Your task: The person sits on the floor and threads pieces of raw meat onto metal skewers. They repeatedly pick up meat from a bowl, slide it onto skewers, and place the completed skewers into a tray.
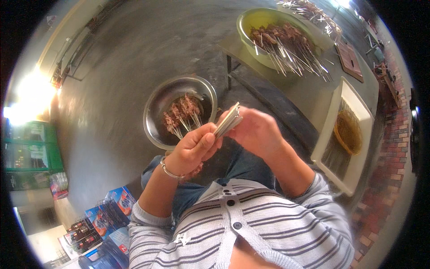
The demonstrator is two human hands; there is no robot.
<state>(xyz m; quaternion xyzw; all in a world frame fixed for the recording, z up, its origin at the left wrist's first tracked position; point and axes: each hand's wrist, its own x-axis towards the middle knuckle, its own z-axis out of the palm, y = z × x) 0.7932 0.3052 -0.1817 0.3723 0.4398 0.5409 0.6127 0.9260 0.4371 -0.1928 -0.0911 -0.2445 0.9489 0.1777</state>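
Note:
My left hand (pixel 198 144) grips a bundle of thin skewers (pixel 227 121), whose bare ends point up and away to the right. Reddish meat (pixel 194 171) shows just below that hand, partly covered by it. My right hand (pixel 257 132) is at the bundle's upper end, slightly blurred, with its fingers partly hidden behind the skewers. Whether it grips them cannot be made out. Beyond my left hand is a round steel basin (pixel 153 112) with several meat skewers (pixel 184 112) lying in it, their bare ends towards me.
On a table (pixel 282 89) to the right stand a yellow-green basin (pixel 247 37) heaped with meat skewers and a white tray (pixel 319 153) holding bare skewers and a yellow basket (pixel 349 132). A wooden board (pixel 349 60) lies farther back. Boxes (pixel 100 218) and bottles (pixel 82 235) stand lower left.

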